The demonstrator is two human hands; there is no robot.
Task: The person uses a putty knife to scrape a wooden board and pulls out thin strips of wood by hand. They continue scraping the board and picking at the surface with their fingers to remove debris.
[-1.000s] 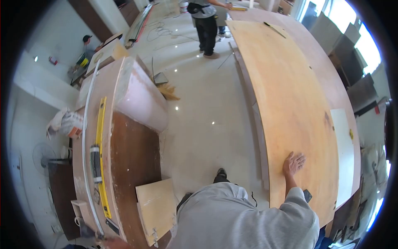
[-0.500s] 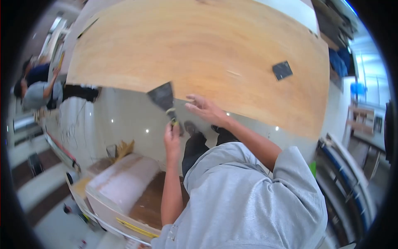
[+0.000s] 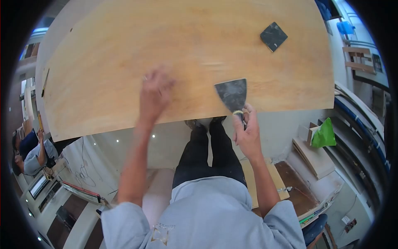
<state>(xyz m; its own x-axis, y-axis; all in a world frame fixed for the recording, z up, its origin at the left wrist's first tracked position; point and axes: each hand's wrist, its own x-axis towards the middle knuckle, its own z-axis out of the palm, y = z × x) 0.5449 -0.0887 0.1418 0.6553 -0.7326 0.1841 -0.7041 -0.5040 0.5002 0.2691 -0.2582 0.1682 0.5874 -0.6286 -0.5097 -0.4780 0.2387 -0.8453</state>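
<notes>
In my right hand (image 3: 249,135) is a wide putty knife (image 3: 232,92), its handle gripped in closed fingers. The blade points away from me, over the near edge of a large plywood board (image 3: 124,33), and has pale smears on it. My left hand (image 3: 156,91) hovers over or touches the board left of the knife; its fingers are smeared by motion. A dark square pad (image 3: 273,37) lies on the board beyond the knife. A faint pale streak (image 3: 212,64) marks the wood between them.
A thin dark tool (image 3: 45,83) lies at the board's left end. Behind me on the right are a bright green bag (image 3: 324,133) and wooden pieces (image 3: 314,155). Long curved panels (image 3: 360,128) stand at the right. Another person (image 3: 35,151) works at far left.
The putty knife has passed from my left hand to my right hand. My left hand is now over the board at left. The view has turned and shifted.
</notes>
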